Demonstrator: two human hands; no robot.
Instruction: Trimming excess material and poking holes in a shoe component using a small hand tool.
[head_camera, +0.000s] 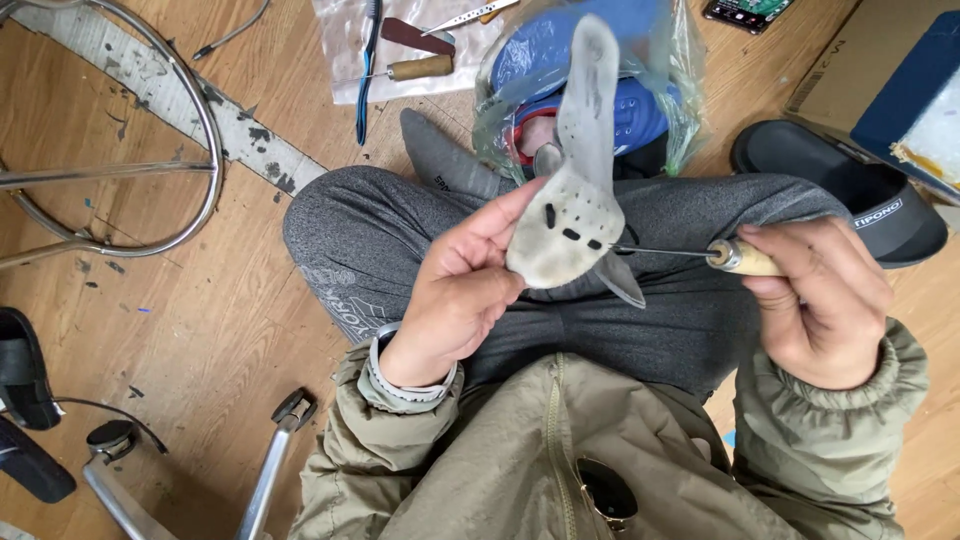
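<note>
Between my two hands, over my lap, the grey insole (572, 215) stands upright, pinched in my left hand (455, 290). My right hand (825, 300) grips an awl (700, 254) (tip touching the insole's edge). A black slipper (850, 190) lies beyond my right knuckles.

I am looking at a pale grey insole (575, 215) dotted with small black slots. The awl (740, 258) at its three o'clock is showing a tan wooden handle and silver shaft. My trousers (640, 300) are appearing speckled charcoal, my jacket (520, 460) olive. At twelve o'clock, a blue shoe (620, 110) is showing through clear plastic.
</note>
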